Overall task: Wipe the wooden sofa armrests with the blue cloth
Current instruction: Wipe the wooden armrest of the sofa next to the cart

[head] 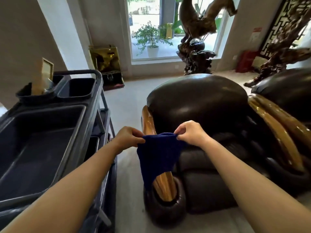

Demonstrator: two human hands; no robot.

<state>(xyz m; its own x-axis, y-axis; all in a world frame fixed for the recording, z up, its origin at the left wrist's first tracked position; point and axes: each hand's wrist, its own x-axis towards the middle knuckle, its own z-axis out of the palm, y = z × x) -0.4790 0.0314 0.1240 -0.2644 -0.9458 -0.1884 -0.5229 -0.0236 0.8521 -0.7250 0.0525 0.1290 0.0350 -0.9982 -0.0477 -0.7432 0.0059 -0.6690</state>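
Observation:
A dark blue cloth (158, 158) hangs in front of me, pinched at its top corners by my left hand (128, 137) and my right hand (191, 132). It dangles above the left wooden armrest (165, 187) of a dark leather sofa chair (198, 101), hiding the armrest's middle part. The armrest's upper end (148, 121) shows just behind my left hand. The right wooden armrest (277, 133) curves along the chair's far side.
A dark grey cleaning cart (42, 140) with deep tubs stands close on my left. A second dark leather chair (286, 88) sits at the right. Carved root sculptures (195, 47) stand before the window. Pale floor (127, 101) lies between cart and chair.

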